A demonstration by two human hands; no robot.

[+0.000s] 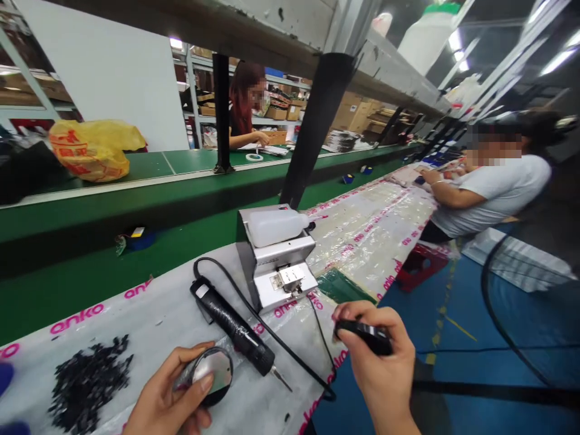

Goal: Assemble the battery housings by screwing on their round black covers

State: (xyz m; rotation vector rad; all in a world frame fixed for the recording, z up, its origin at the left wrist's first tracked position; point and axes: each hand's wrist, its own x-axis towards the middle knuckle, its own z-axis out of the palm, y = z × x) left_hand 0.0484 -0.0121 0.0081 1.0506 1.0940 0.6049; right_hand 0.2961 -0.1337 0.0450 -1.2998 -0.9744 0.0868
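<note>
Left hand (170, 396) pinches round disc (212, 373) at desk's near edge | right hand (376, 356) clasps black clip (366, 335) just off that edge | I judge parts unjoined; black pile (88, 380), electric screwdriver (235, 329) untouched.

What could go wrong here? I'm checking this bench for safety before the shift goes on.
1. The black soldering iron lies bare on the clear plastic sheet, tip near the left hand; if hot, it may burn either.
2. Its black cord loops over the bench edge near the right hand and might snag.
3. The white squeeze bottle lying on the metal box could roll off.
</note>
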